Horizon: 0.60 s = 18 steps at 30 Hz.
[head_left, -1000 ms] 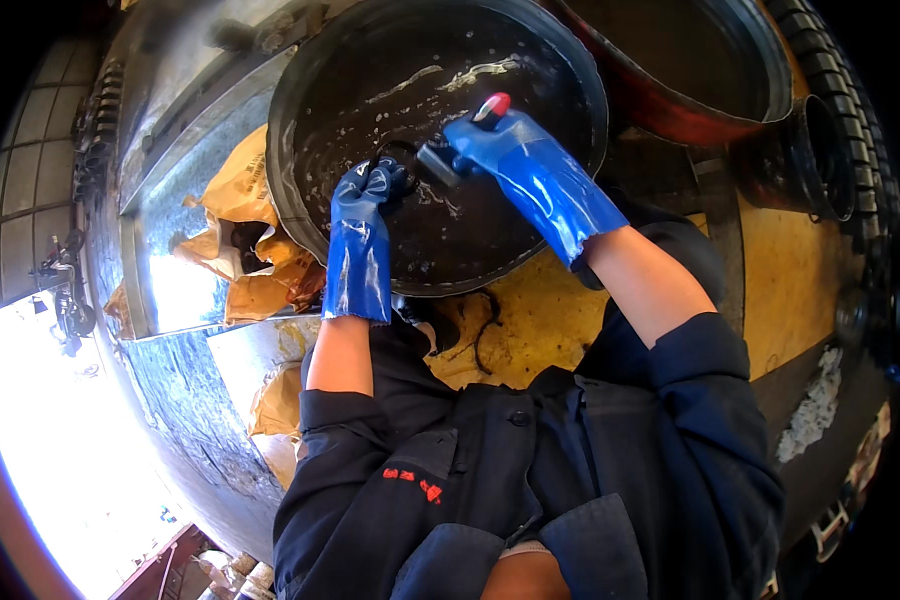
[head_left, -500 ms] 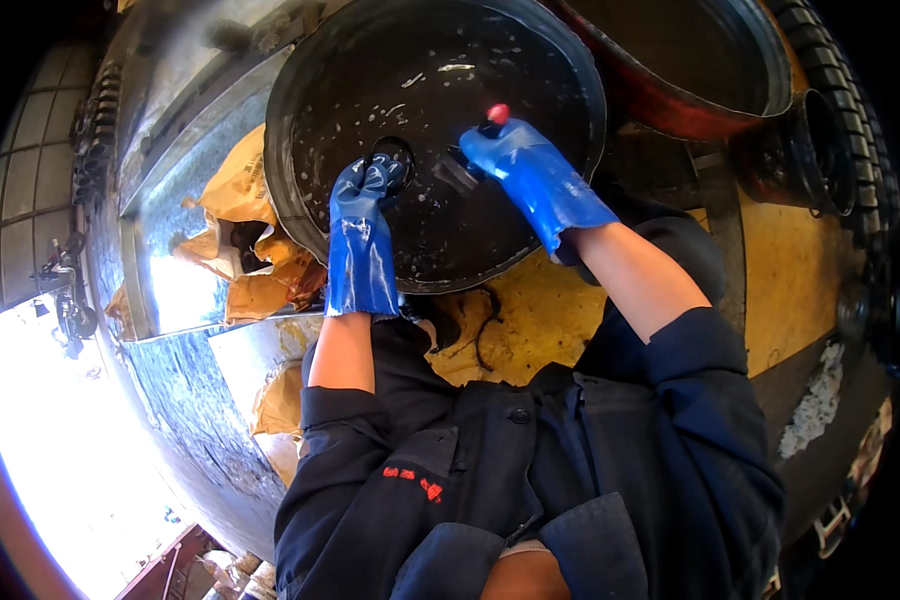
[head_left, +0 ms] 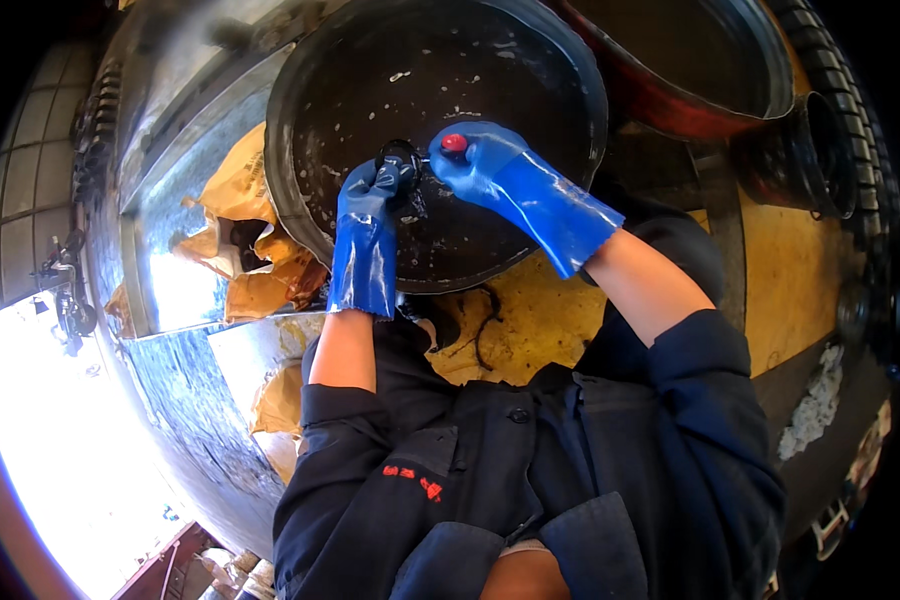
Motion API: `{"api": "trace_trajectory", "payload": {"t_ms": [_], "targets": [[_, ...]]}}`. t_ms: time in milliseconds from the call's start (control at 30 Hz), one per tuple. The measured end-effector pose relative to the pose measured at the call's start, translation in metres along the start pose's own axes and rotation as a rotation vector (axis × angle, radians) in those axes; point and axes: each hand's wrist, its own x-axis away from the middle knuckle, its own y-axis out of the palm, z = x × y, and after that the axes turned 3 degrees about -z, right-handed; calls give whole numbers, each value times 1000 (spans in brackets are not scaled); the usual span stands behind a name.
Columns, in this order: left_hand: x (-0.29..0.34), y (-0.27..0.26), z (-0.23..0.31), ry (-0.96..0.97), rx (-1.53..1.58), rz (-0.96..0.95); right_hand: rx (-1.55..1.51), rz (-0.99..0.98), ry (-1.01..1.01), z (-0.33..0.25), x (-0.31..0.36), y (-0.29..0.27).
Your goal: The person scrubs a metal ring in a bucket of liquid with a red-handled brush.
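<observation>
Both my hands wear blue rubber gloves and are over a large round black tub (head_left: 288, 200) of dark liquid. My left hand (head_left: 368, 195) is closed on a round black ring-shaped part (head_left: 400, 150), held up above the liquid. In my right hand (head_left: 482, 165) is a brush with a red-ended handle (head_left: 454, 144); the fist wraps round it. The brush's working end is mostly hidden, close against the right side of the ring part. Light flecks of foam float on the liquid.
A red-rimmed drum (head_left: 670, 110) stands at the far right, with a dark bucket (head_left: 820, 160) beside it. Torn brown paper bags (head_left: 245, 210) lie left of the tub. Yellow-stained board (head_left: 530, 335) covers the floor between my legs.
My right hand has moved left with the brush, from apart to right beside the ring part. The red handle end now tips toward me. My left hand has barely shifted.
</observation>
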Motion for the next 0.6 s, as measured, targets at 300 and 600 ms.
{"api": "trace_trajectory", "payload": {"t_ms": [300,600], "targets": [[-12,-42,-20,629,-1064,-17,113,223,-72,-21,6,1],[20,-78,45,714,-1407,149,52,253,38,3,1,-19]]}}
